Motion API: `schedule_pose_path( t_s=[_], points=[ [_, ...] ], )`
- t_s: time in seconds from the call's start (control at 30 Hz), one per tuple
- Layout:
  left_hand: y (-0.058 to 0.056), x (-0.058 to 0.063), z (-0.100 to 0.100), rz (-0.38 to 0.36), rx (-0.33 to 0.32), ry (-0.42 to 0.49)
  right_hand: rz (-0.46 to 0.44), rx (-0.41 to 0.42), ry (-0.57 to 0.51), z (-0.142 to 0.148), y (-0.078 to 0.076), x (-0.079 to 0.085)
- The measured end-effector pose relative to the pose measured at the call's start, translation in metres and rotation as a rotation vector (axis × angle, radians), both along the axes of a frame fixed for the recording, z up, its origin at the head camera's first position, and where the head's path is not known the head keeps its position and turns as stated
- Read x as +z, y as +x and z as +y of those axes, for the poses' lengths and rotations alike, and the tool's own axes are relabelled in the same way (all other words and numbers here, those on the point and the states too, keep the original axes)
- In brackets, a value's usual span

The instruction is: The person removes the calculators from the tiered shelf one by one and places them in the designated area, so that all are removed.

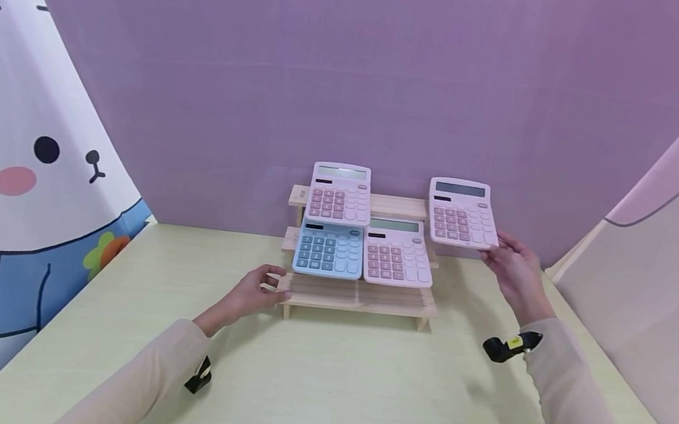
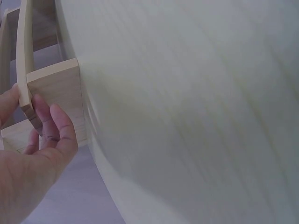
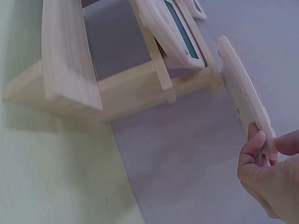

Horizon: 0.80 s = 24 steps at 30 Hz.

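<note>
My right hand (image 1: pixel 516 276) pinches a pink calculator (image 1: pixel 463 215) by its lower right corner, thumb on one face and fingers on the other. It is tilted beside the right end of a tiered wooden rack (image 1: pixel 362 296). The left hand (image 1: pixel 252 293) grips the left end of the lowest shelf board (image 2: pixel 24 60), with thumb and fingers on opposite sides of it. On the top tier leans another pink calculator (image 1: pixel 339 194). Below it, on the middle tier, a blue calculator (image 1: pixel 328 251) is side by side with a third pink one (image 1: pixel 399 254). The upper pink one covers the blue one's screen.
The rack stands on a pale table (image 1: pixel 325 379), close to a purple backdrop (image 1: pixel 351 78). A cartoon-printed cloth (image 1: pixel 42 213) hangs at the left, and a pale printed cloth (image 1: pixel 653 300) at the right.
</note>
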<state>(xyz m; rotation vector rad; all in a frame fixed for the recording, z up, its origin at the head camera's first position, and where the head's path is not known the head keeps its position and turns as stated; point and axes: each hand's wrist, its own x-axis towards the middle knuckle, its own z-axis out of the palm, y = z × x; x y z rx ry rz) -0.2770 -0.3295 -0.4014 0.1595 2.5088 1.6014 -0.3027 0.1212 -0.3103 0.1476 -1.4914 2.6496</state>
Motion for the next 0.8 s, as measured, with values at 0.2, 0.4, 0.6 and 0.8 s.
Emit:
schedule_pose_path(
  t_s=[0.2,0.4,0.6,0.8],
  points=[
    [0.001,0.0,0.001,0.002,-0.005,0.006,0.015,0.006,-0.015,0.008,0.003,0.0],
    [0.001,0.001,0.0,0.001,0.0,0.005,0.019,0.01,-0.027,0.014,0.007,-0.003],
    [0.001,0.0,0.001,0.001,0.004,-0.001,0.027,0.019,-0.049,0.018,0.008,-0.008],
    [0.001,-0.001,0.0,0.003,-0.002,0.01,0.037,0.023,-0.034,0.023,0.008,-0.014]
  ],
)
